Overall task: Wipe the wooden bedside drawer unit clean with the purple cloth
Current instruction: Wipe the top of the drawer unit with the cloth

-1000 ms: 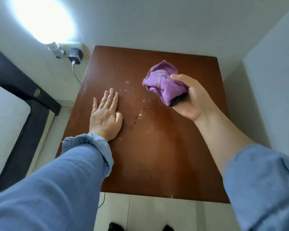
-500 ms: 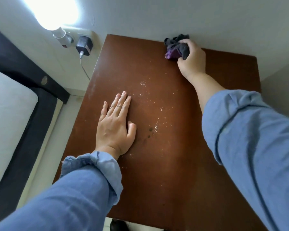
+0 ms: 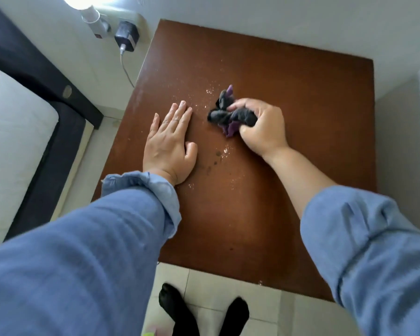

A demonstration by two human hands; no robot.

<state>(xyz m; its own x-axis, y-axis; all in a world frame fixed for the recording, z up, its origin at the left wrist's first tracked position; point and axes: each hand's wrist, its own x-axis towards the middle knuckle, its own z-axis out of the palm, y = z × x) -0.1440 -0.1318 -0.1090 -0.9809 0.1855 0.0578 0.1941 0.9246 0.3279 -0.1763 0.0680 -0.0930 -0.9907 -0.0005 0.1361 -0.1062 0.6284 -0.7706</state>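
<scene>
I look straight down on the brown wooden top of the bedside drawer unit (image 3: 289, 98). My right hand (image 3: 262, 127) presses the bunched purple cloth (image 3: 228, 115), dark on its upper side, onto the middle of the top. My left hand (image 3: 170, 144) lies flat, fingers together, just left of the cloth and apart from it. White specks and a few dark spots (image 3: 218, 154) are scattered on the wood between and below the two hands.
A bed with a dark frame (image 3: 46, 132) and white mattress stands to the left. A black charger (image 3: 126, 36) with a cable hangs on the wall at upper left beside a bright lamp. White walls close in behind and to the right. My feet in black socks (image 3: 180, 311) stand on pale tiles.
My right hand has drawn the cloth from the far edge of the top back to the middle, beside my left hand. The left hand has stayed flat in place.
</scene>
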